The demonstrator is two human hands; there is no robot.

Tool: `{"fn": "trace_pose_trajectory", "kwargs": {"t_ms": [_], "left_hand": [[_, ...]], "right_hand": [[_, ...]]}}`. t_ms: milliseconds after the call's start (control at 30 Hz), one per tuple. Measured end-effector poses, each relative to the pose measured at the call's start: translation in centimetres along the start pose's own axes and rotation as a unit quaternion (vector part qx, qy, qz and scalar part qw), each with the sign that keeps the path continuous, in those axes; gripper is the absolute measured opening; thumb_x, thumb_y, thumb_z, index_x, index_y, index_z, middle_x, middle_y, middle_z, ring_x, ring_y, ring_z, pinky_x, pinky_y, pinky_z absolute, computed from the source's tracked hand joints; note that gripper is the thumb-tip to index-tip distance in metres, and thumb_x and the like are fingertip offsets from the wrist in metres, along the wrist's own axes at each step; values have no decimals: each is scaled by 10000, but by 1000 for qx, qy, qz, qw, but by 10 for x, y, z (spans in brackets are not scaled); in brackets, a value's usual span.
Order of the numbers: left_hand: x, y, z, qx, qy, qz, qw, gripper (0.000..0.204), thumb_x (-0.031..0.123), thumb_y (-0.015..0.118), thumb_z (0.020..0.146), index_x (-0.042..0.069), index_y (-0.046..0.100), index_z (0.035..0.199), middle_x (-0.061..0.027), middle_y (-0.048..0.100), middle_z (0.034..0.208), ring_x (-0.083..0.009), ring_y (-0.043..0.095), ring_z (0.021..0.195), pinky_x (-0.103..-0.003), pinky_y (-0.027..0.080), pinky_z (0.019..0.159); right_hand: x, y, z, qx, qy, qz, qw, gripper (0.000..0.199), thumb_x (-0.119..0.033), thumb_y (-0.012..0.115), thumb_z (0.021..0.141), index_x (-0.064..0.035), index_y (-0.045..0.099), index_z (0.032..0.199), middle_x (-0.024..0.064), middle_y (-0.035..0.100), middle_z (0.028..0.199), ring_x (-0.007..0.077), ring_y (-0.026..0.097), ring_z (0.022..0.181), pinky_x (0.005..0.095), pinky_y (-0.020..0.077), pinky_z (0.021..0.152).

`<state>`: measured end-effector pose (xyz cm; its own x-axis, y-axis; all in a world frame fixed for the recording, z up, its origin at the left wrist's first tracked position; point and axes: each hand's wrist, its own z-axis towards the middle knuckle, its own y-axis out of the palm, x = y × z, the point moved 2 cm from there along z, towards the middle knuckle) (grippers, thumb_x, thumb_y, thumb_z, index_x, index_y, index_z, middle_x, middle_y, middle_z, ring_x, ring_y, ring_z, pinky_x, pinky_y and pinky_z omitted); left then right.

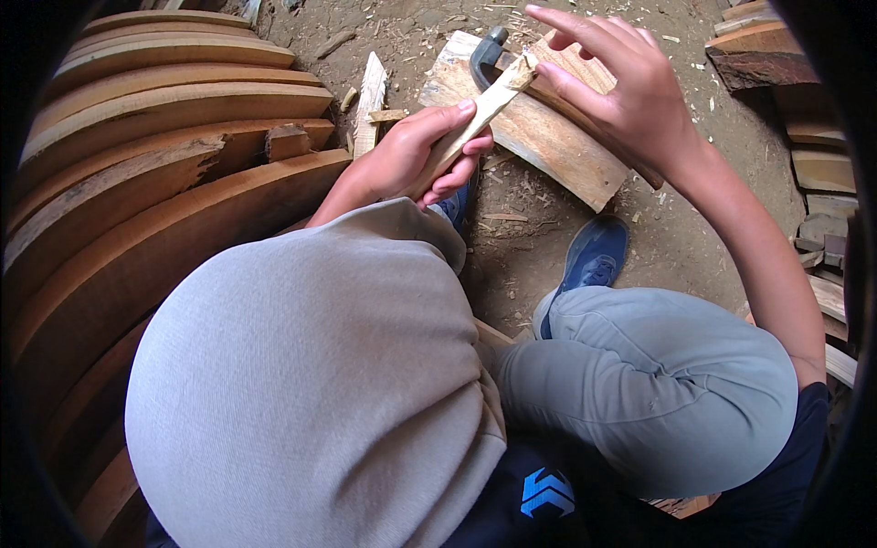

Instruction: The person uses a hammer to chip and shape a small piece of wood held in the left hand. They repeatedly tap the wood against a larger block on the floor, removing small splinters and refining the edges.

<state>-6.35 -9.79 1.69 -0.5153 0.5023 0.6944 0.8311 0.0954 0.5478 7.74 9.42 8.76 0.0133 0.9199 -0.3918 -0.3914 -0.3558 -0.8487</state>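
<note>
My left hand (416, 151) is closed around a pale, roughly whittled wooden stick (498, 98), which slants up and to the right. Just beyond the stick's far end, my right hand (621, 73) has its fingers spread and holds nothing; its thumb is close to the tip, and I cannot tell whether they touch. Behind the stick, a dark curved metal tool head (484, 60) rests on a wide wooden board (557, 151) on the ground. The stick and my right hand partly cover the tool and the board.
Long curved planks (183, 114) are stacked along the left. More timber (763, 55) is piled at the right rim. A pointed wood offcut (371, 96) lies beside the left stack. Chips and shavings litter the dirt floor (521, 247), around my blue shoe (594, 256).
</note>
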Motion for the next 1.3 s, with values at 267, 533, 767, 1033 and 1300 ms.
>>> {"fn": "trace_pose_trajectory", "kwargs": {"t_ms": [267, 533, 767, 1033, 1300], "left_hand": [[-2, 3, 0, 20, -13, 5, 1000, 503, 486, 299, 1090, 80, 462, 843, -45, 437, 476, -115, 358, 328, -246, 313, 308], [0, 6, -2, 30, -56, 19, 998, 540, 537, 334, 1070, 83, 494, 827, -20, 437, 490, -93, 383, 355, -238, 324, 319], [2, 3, 4, 15, -30, 151, 988, 512, 552, 495, 1035, 68, 656, 990, 39, 469, 580, -62, 433, 453, -239, 330, 427], [7, -38, 0, 77, -100, 343, 931, 421, 495, 617, 1008, 100, 706, 1122, 75, 468, 624, -50, 406, 502, -246, 310, 455], [-4, -62, -18, 90, -212, 347, 909, 320, 422, 554, 1059, 109, 593, 1007, 54, 499, 684, -34, 421, 504, -237, 314, 419]], "right_hand": [[1, 0, 3, -30, -2, 77, 997, 291, -155, 741, 912, -79, 735, 1192, 112, 722, 1045, 230, 677, 937, 346, 542, 820], [2, 1, 1, -40, -13, 82, 996, 157, -125, 738, 910, -16, 734, 1023, 113, 721, 1021, 253, 678, 970, 360, 528, 866], [5, 6, -4, -87, 44, 47, 994, 197, -212, 702, 943, -21, 729, 985, 109, 713, 986, 265, 649, 965, 393, 498, 877], [28, 32, -39, -159, 192, 84, 965, 453, -418, 731, 914, -44, 637, 1151, 156, 662, 1102, 305, 651, 1039, 436, 514, 908], [43, 45, -70, -224, 215, 3, 951, 457, -291, 745, 913, -23, 536, 1219, 189, 605, 1211, 353, 619, 1130, 468, 504, 959]]}}
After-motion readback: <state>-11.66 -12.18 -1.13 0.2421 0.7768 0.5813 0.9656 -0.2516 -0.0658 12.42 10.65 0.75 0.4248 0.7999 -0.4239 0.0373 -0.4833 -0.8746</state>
